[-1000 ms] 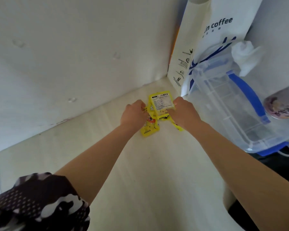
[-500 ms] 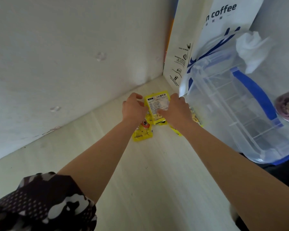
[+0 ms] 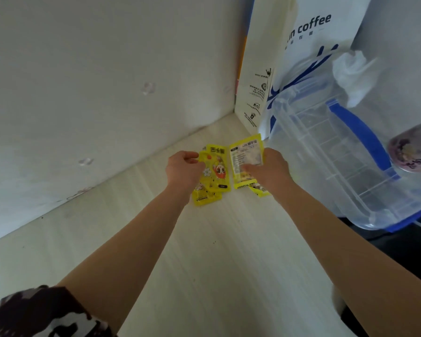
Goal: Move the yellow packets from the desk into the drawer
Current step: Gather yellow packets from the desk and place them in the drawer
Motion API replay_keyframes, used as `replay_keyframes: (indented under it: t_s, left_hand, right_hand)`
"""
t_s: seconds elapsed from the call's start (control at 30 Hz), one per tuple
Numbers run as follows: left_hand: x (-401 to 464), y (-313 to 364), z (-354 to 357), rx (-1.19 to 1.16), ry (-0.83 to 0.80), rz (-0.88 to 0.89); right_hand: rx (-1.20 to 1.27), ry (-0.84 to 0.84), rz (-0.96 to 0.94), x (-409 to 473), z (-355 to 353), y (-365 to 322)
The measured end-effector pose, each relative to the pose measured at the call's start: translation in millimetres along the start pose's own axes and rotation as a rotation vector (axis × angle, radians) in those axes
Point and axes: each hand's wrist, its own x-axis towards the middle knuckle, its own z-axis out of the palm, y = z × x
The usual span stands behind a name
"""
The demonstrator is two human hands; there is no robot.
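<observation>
Several yellow packets lie in the far corner of the pale wooden desk (image 3: pixel 216 263). My left hand (image 3: pixel 184 170) grips a yellow packet with a cartoon print (image 3: pixel 216 170) by its left edge. My right hand (image 3: pixel 269 170) holds another yellow packet (image 3: pixel 244 155), label side up, lifted off the pile. More yellow packets (image 3: pixel 204 198) rest flat on the desk under both hands, and one (image 3: pixel 259 189) pokes out below my right wrist. No drawer is in view.
A white paper coffee bag (image 3: pixel 277 76) stands in the corner against the wall. A clear plastic box with blue handles (image 3: pixel 345 154) sits to the right, holding a crumpled white tissue (image 3: pixel 353 76). A purple-patterned round lid (image 3: pixel 413 152) is at the right edge.
My hands have pulled apart: the left one now holds a cartoon-print packet, separated from the label-side packet in my right hand. The camera has come closer.
</observation>
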Motion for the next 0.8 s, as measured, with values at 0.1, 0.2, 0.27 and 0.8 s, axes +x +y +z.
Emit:
replay_keyframes:
  t_s: [0.1, 0.2, 0.27, 0.8]
  left_hand:
    - [-4.1, -13.6, -10.8, -0.001, 0.013, -0.045]
    - [-9.2, -17.5, -15.7, 0.022, 0.047, -0.058]
    - [-13.5, -16.0, -15.7, 0.053, 0.056, -0.045]
    - [-25.6, -12.5, 11.2, 0.556, 0.103, 0.068]
  right_hand:
    - [0.046, 0.009, 0.057, -8.6, -10.4, 16.1]
    - [0.028, 0.03, 0.08, -18.6, -17.8, 28.7]
    - [0.019, 0.038, 0.091, -23.9, -19.1, 33.2]
    - [-0.297, 0.17, 0.138, -45.4, 25.0, 15.9]
